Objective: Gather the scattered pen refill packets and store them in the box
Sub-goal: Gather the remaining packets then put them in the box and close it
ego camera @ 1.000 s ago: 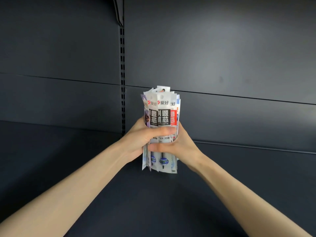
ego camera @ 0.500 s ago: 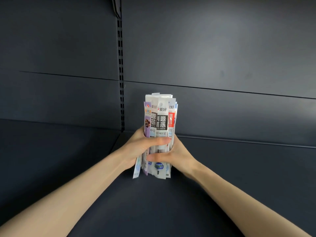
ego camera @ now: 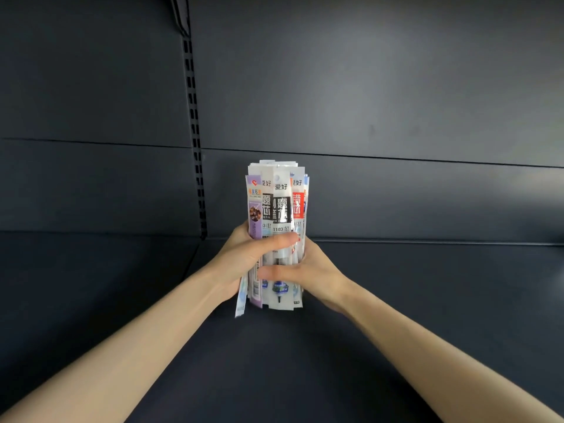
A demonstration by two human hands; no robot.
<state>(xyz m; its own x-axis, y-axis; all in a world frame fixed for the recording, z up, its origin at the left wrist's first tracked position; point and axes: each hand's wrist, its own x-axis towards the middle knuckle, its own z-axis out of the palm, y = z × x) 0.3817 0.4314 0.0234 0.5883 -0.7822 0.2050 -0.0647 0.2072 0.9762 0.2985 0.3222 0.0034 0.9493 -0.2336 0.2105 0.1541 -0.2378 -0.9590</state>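
Left hand (ego camera: 244, 257) and right hand (ego camera: 317, 276) both clasp the upright packet bundle (ego camera: 280, 206) low over the shelf (ego camera: 274, 361), contact unclear; person should tap ends flush and tuck the sagging left packet (ego camera: 240, 300) before moving, box not in view.

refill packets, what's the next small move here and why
Probably tap the bundle down on the shelf to square its ends: the left hand and right hand grip it upright, yet one packet at its left edge hangs lower than the rest.
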